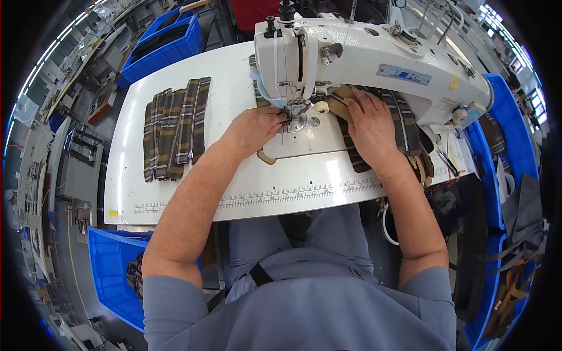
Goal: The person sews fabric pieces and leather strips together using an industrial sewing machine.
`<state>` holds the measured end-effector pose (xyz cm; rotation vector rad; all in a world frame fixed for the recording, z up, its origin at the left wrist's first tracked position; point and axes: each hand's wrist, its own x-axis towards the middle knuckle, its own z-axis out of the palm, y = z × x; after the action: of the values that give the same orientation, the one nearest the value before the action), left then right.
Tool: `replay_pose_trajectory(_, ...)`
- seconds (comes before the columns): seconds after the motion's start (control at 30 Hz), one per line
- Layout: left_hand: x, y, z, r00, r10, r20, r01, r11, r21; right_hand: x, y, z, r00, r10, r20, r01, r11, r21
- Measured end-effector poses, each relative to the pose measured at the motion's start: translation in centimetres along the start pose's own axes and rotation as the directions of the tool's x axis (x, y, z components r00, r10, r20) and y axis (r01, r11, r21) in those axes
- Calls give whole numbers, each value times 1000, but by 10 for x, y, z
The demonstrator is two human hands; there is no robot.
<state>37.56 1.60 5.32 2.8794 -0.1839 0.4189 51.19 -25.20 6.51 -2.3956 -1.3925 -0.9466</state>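
At the needle of a white sewing machine point(374, 52), my left hand point(256, 130) is closed, its fingertips pinched beside the presser foot. A small dark bit with loose threads shows at those fingertips, too covered to name. To the right of the needle, my right hand point(373, 126) bends its fingers over a tan-brown fabric piece point(341, 104), gripping its edge. Plaid fabric pieces point(404, 126), one with a zipper along it, lie beneath and beside that hand. Another row of plaid fabric pieces point(167, 131), also with a zipper, rests on the left of the white table point(234, 199).
A ruler strip point(263, 200) runs along the table's front edge. Blue bins stand at the lower left point(111, 275), back left point(164, 50) and right point(497, 117). Dark straps point(524, 210) hang over the right-hand bins. Scissors-like tools point(449, 161) lie by the machine's base.
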Motion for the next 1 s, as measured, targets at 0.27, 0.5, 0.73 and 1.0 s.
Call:
replay_pose_trajectory(0.27, -12, -3, -9, 992, 7, 123, -37, 969, 244, 22, -4, -19, 976, -23, 216, 46, 994, -99)
replay_pose_trajectory(0.5, -112, -10, -49, 967, -236, 98, 146, 824, 548, -10, -31, -83, 920, -104, 378, 2, 965, 261)
replay_pose_trajectory(0.73, -118, 16, -68, 976, -201, -78, 212, 831, 515, -64, -77, -70, 644, -234, 728, -750, -9, 661)
replay_pose_trajectory(1.0, -66, -21, -43, 920, -390, 52, 342, 858, 384, -56, -92, -56, 589, -149, 794, -805, -192, 561)
